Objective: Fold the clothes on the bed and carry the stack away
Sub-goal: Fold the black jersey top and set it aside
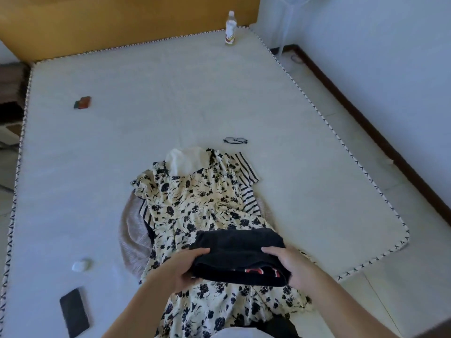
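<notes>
Gripping a folded black garment [240, 252] from both sides, the left hand [189, 267] and right hand [290, 263] hold it just above the near end of the clothes pile. Each hand has its fingers curled round an edge of the fabric, thumb on top; a bit of red and white print shows along the garment's near fold. Under it lies a cream floral dress [195, 203], spread lengthwise and hanging over the near edge of the bed [146, 93]. A striped shirt [247, 184] pokes out from beneath the dress on the right and a little on the left, a white piece [183, 161] shows at the far end of the pile, and a pale beige cloth [133, 237] lies under the left side. Glasses [235, 140] rest on the mattress just beyond the pile. A phone [74, 312] lies near the left front corner, with a small white case [81, 264] beyond it. Farther off on the left sits a small red and green object [83, 102], too blurred to identify. A bottle [230, 29] stands upright at the far edge, by the yellow headboard [109, 18].
</notes>
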